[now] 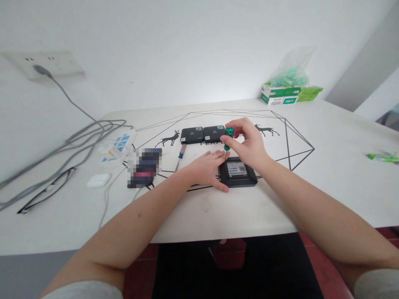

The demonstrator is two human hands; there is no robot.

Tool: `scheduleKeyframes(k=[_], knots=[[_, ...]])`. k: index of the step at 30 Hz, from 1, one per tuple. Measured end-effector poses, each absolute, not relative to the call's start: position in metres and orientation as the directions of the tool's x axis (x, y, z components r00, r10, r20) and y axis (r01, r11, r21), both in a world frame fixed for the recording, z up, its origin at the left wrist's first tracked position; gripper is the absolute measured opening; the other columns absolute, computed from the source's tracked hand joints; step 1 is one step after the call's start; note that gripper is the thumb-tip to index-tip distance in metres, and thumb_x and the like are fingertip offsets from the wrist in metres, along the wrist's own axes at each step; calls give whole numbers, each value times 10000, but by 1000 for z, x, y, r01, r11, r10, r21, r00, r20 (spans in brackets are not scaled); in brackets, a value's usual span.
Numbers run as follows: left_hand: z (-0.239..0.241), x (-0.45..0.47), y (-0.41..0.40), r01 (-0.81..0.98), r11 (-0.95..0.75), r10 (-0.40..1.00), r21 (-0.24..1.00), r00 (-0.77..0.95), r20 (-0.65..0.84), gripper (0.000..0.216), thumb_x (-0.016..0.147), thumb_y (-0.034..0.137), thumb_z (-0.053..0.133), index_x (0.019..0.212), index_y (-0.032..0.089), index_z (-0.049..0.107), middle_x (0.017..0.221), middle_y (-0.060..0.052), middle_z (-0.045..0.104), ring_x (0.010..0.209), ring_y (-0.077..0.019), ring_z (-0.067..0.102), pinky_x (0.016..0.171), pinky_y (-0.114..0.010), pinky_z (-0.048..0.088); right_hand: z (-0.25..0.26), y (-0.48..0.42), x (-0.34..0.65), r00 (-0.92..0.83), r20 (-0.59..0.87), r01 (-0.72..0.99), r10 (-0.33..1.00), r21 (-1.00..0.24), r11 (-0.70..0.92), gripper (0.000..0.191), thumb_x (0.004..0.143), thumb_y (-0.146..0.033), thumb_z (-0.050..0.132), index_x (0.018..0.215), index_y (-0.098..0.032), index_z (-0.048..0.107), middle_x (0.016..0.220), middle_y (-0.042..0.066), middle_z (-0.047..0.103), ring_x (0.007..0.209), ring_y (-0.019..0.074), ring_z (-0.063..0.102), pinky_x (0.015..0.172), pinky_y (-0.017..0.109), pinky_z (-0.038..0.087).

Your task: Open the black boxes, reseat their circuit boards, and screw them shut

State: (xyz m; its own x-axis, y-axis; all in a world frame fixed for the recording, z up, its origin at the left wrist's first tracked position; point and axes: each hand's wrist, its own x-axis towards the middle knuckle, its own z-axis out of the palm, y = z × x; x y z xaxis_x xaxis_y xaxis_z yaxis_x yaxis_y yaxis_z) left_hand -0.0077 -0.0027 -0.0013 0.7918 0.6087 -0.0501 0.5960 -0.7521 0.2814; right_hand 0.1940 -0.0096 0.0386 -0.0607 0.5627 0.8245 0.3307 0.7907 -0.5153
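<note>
A flat black box (238, 170) with a white label lies on the white table, its labelled side up. My left hand (209, 166) rests against its left edge with the fingers stretched out. In my right hand (247, 141) is a screwdriver with a green handle (229, 133), held upright between thumb and fingers. The tip of its shaft meets the far left corner of the box; whether a screw sits there is too small to tell. Behind my hands stand two more black boxes side by side, one on the left (192, 135) and one on the right (213, 133), partly covered by my right hand.
A second screwdriver (181, 157) lies left of my left hand. Further left are a pixelated object (145, 168), a white case (99, 180), glasses (46, 191), a power strip (116, 145) and grey cables (90, 128). Green-and-white boxes (280, 94) stand at the back right.
</note>
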Motion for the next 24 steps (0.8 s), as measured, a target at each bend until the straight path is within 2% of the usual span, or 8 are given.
scheduleKeyframes(k=[3, 6, 9, 12, 15, 21, 24], knots=[[-1, -8, -3, 591, -756, 604, 282, 795, -48, 1437, 668, 929, 757, 1734, 154, 184, 1775, -245, 242, 1651, -420, 234, 1330, -570, 143, 36, -10, 194, -66, 810, 303, 583, -541, 785, 208, 986, -298, 624, 1180, -284, 700, 1028, 30, 725, 891, 199, 676, 836, 406, 601], [0, -8, -3, 605, -747, 615, 277, 786, -58, 1445, 675, 928, 753, 1736, 136, 174, 1772, -251, 245, 1651, -423, 232, 1332, -571, 137, 35, -10, 196, -95, 806, 280, 585, -542, 792, 235, 1047, -298, 519, 1182, -288, 711, 1141, 55, 741, 1024, 219, 701, 920, 439, 599], [0, -7, -3, 599, -755, 609, 267, 792, -54, 1424, 686, 921, 753, 1730, 130, 195, 1775, -248, 239, 1654, -417, 224, 1332, -565, 145, 35, -8, 196, -88, 825, 300, 558, -513, 805, 192, 978, -365, 680, 1148, -282, 718, 1144, 67, 693, 1000, 223, 670, 830, 408, 609], [-1, -6, -2, 586, -771, 596, 250, 802, -44, 1403, 697, 909, 756, 1722, 120, 211, 1773, -252, 244, 1655, -409, 224, 1331, -548, 155, 34, -6, 194, -97, 815, 299, 572, -524, 797, 313, 864, -332, 816, 1149, -277, 699, 1084, 40, 651, 868, 185, 628, 722, 360, 599], [-3, -7, -2, 579, -778, 590, 245, 807, -33, 1404, 705, 909, 748, 1724, 116, 195, 1768, -258, 254, 1652, -415, 230, 1329, -549, 159, 34, -7, 193, -100, 799, 276, 593, -551, 788, 329, 873, -277, 790, 1182, -282, 677, 1075, 29, 649, 837, 170, 617, 702, 349, 598], [-9, -10, -1, 545, -798, 568, 258, 823, 16, 1390, 720, 927, 718, 1729, 144, 168, 1765, -249, 270, 1643, -433, 242, 1316, -584, 166, 34, -9, 193, -90, 792, 273, 604, -564, 780, 312, 888, -301, 786, 1176, -289, 667, 1094, 36, 642, 869, 181, 618, 684, 342, 602], [-11, -11, -2, 552, -793, 574, 258, 818, 15, 1401, 721, 940, 706, 1724, 121, 171, 1763, -265, 261, 1645, -434, 236, 1319, -589, 157, 34, -9, 193, -80, 807, 254, 585, -551, 795, 311, 882, -271, 788, 1167, -288, 667, 1080, 31, 632, 864, 176, 616, 678, 332, 596]])
